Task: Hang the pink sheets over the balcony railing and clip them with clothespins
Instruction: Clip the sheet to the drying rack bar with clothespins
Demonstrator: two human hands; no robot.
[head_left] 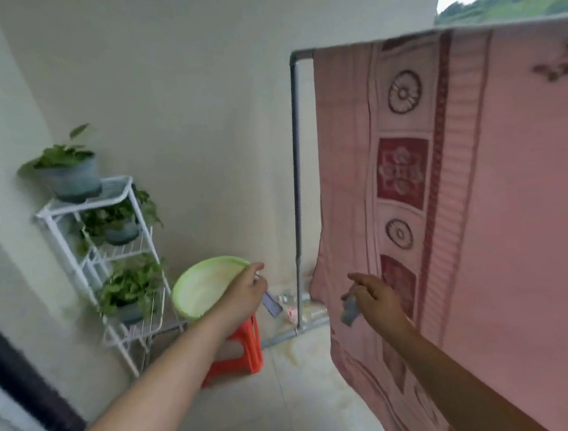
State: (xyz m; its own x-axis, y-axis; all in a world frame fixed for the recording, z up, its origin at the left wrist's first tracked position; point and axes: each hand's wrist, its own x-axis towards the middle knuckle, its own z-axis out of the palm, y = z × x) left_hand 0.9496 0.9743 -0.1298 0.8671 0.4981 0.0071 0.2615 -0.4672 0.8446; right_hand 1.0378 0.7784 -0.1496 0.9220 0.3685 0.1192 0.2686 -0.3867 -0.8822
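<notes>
Hanging over the grey rail [300, 55], the pink sheet [497, 178] fills the right side. A white rack [71, 211] carries three potted plants [68, 171]. An empty green basin [207, 289] sits on an orange stool [242, 348]. Left hand [248, 291] pinches a blurred clothespin [272, 306]; right hand [374, 296] grips another grey clothespin [350, 310].

sheet [511, 180]: pink, dark red floral squares, stripes | basin [204, 291]: pale green | stool [242, 351]: orange-red | plant rack [98, 250]: white | clothespins [272, 304]: blue-grey | wall [199, 103]: cream
</notes>
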